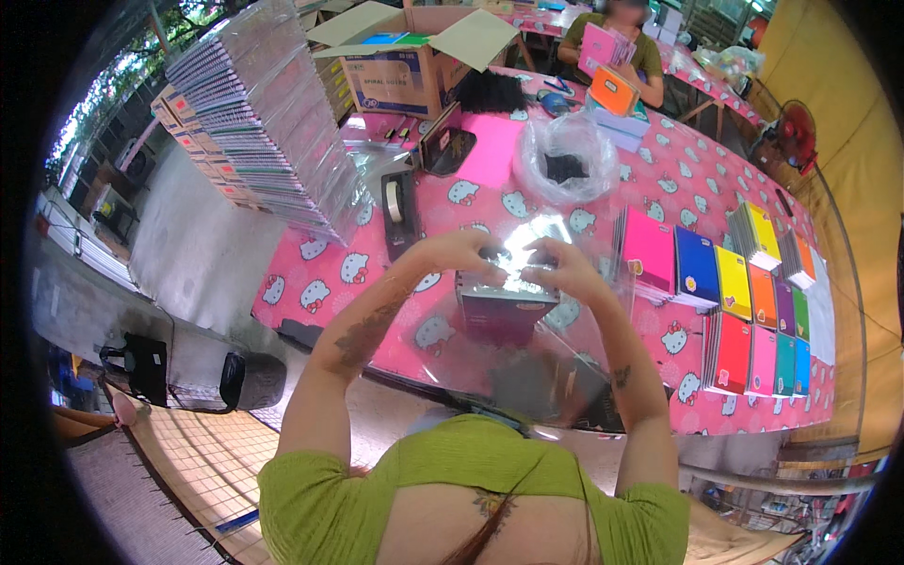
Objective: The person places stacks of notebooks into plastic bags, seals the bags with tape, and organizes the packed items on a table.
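A short stack of spiral notebooks [509,312], dark and purplish on its near side, stands before me on the table. Clear plastic film [539,232] lies over its top and shines with glare. My left hand [474,256] grips the film at the stack's left, fingers curled in. From the right, my right hand [569,267] presses curled fingers on the same film, close to the left ones. Glare partly hides the fingertips. Loose transparent film also spreads toward the table's front edge.
Left stands a tall film-wrapped notebook pile [273,122], beside a tape dispenser [399,212]. Behind are an open carton [395,83] and a clear plastic bag [565,160]. Colourful notebook stacks [695,266] line the right. Across the table, a person [617,56] handles notebooks near a red fan [796,132].
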A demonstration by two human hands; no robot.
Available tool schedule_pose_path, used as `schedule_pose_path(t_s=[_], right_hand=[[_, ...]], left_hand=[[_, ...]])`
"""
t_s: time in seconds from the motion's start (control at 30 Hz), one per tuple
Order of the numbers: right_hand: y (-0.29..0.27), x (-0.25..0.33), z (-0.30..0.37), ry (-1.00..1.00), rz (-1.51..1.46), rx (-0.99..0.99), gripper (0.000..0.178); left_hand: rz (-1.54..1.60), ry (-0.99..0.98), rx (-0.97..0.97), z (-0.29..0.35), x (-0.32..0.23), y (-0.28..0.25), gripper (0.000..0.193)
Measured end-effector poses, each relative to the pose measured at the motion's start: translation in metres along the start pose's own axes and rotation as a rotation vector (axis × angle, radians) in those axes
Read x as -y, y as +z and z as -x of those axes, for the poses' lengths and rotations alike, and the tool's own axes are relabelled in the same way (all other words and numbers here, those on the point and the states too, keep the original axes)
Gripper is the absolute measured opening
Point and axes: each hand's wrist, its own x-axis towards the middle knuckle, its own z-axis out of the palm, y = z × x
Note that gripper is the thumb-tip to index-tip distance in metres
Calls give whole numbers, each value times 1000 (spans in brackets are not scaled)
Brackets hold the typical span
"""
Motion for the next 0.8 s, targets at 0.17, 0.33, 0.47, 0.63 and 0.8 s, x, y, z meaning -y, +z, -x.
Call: schedule_pose_path(t_s=[0.17,0.33,0.47,0.63,0.8], right_hand=[[3,2,3,7,-64,-143,43],[13,0,4,-18,60,-195,40],[10,1,4,30,-36,-174,39],[11,0,3,26,-71,-156,38],[9,-3,6,14,-63,-179,40]], left_hand=[[505,-162,-356,-29,14,1,25],[-383,-520,-1010,86,121,-48,22],[732,-458,-1095,86,148,-34,20],[730,-74,-1496,69,169,29,15],[-629,-786,-912,102,122,-16,19]])
